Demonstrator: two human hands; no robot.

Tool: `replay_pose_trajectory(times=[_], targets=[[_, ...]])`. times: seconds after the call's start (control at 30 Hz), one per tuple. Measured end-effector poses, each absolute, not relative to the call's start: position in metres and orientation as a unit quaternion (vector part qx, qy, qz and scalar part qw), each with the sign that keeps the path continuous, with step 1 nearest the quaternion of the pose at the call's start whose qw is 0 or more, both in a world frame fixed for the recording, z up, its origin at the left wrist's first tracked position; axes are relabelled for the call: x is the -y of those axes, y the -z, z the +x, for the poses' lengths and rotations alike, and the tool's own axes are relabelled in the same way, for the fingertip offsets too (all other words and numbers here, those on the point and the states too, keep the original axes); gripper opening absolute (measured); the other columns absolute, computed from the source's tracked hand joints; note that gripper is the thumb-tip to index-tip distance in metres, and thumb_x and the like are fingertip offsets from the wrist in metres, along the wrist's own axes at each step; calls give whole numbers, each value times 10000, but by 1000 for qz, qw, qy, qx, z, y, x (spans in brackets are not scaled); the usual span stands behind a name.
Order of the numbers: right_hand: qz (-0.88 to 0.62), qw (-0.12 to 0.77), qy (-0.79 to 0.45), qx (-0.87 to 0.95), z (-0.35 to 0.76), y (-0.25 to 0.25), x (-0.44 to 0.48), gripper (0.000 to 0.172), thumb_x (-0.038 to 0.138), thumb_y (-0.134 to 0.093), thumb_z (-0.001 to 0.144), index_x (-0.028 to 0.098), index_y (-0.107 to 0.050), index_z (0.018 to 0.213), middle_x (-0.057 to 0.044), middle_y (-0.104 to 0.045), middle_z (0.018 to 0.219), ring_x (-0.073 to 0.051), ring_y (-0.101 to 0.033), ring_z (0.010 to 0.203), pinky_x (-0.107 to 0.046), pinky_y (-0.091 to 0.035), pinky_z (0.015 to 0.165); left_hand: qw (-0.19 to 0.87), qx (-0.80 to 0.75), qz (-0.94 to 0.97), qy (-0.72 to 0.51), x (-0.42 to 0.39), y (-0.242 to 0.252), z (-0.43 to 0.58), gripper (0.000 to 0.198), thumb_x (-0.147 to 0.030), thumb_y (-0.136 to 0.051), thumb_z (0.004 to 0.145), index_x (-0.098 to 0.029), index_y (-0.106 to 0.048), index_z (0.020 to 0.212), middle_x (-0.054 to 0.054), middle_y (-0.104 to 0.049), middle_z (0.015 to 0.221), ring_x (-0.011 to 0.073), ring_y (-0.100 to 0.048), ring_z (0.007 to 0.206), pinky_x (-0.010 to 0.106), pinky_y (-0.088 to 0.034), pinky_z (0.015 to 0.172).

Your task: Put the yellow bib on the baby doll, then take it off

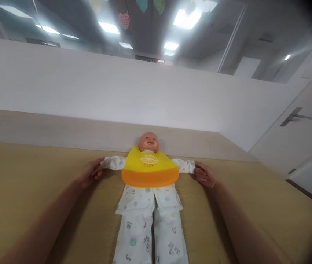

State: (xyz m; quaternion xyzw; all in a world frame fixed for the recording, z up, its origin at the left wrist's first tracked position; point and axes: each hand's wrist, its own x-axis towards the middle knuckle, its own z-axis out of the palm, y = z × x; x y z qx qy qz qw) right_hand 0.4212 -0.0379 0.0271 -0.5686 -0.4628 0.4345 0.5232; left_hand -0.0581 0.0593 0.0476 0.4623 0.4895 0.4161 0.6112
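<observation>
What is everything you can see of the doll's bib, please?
The bib is yellow above, with a broad orange band along its curved lower edge, and looks smooth and rubbery. A white citrus-slice outline sits over a smiling face near its middle. It lies spread across the front of the doll, covering the upper part of the white patterned top; any fastening is hidden. Neither the left hand nor the right hand, both at the sleeve ends, touches it.

A doll (pixel 148 141) in a yellow bib (pixel 151 169) and patterned clothes (pixel 136 200) lies face up toward six o'clock on the table (pixel 18 179), the left hand (pixel 91 173) at eight and the right hand (pixel 205 175) at four holding its sleeves (pixel 116 162), a door handle (pixel 292 116) at three.
</observation>
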Motion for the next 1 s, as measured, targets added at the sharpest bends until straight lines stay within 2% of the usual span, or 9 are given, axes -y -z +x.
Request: replay_pose_trajectory(times=[0.13, 0.33, 0.6, 0.8, 1.0], targets=[[-533, 530, -506, 423, 423, -23, 35, 476, 533, -681, 700, 222, -336, 593, 101, -223, 457, -19, -119, 372, -206, -107, 335, 611, -498, 436, -434, -62, -48, -56, 331, -404, -642, 766, -192, -438, 617, -96, -262, 389, 62, -311, 394, 173, -257, 363], [-482, 605, -502, 386, 425, -15, 39, 399, 459, -632, 782, 229, -342, 632, 99, -149, 519, -29, -77, 429, -233, -94, 390, 622, -451, 434, -471, -53, -46, -60, 235, -339, -562, 861, -182, -436, 740, -102, -188, 436, 51, -256, 444, 137, -246, 401], [-476, 626, -505, 356, 418, -18, 40, 412, 441, -668, 758, 223, -342, 632, 87, -165, 531, -34, -92, 442, -248, -95, 399, 609, -440, 444, -488, -49, -44, -56, 293, -280, -509, 886, -189, -358, 652, -77, -289, 470, 60, -354, 496, 161, -283, 422], [-512, 605, -514, 326, 417, -18, 36, 479, 428, -764, 617, 209, -338, 621, 98, -225, 477, -23, -133, 397, -201, -121, 358, 584, -475, 445, -485, -54, -35, -59, 288, -312, -580, 807, -185, -395, 625, -71, -381, 454, 82, -440, 480, 188, -322, 407], [-572, 584, -489, 303, 404, -21, 39, 392, 364, -680, 707, 188, -354, 582, 68, -309, 445, -23, -209, 371, -181, -123, 350, 548, -518, 455, -474, -50, -31, -57, 277, -396, -661, 694, -179, -490, 676, -43, -492, 452, 135, -541, 480, 212, -372, 404]])
